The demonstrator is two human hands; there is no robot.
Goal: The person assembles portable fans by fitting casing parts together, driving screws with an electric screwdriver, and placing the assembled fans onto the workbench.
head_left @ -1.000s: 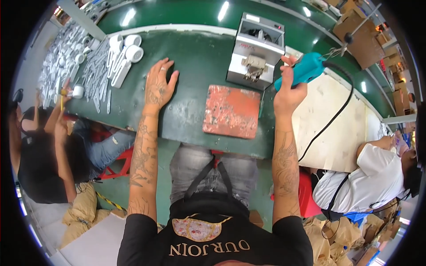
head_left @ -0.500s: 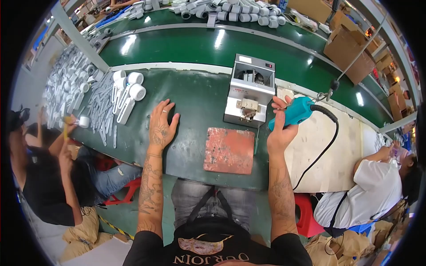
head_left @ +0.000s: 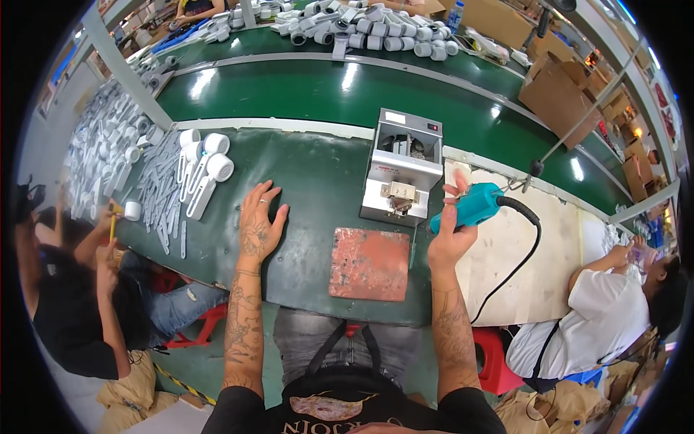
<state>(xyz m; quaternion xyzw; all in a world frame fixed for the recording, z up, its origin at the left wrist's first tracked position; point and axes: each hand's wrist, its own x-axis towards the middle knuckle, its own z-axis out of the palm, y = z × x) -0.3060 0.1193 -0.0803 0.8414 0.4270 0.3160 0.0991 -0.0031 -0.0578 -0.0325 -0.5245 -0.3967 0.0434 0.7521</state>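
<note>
Teal power tool: held aloft at the right of the bench, above the pale board, its narrow end angled left and near.
Right hand: curled around the tool, thumb along the near left side, fingers on the far side; parts of the grip are hidden behind the thumb and casing.
Black cord: leaves the tool's right end and curves down toward the near edge of the board.
Left hand: open and holding nothing, palm down over the green tabletop, fingers loosely extended, thumb spread to the right; it appears to rest on the surface, though the overhead angle leaves contact under the palm uncertain.
Red block: a worn slab on the near tabletop, between the two hands.
Silver machine: just beyond the block, left of the tool.
White handled parts: grouped at far left, beside a heap of grey strips.
Neighbours: a person in black sits at left, a person in white at right.
</note>
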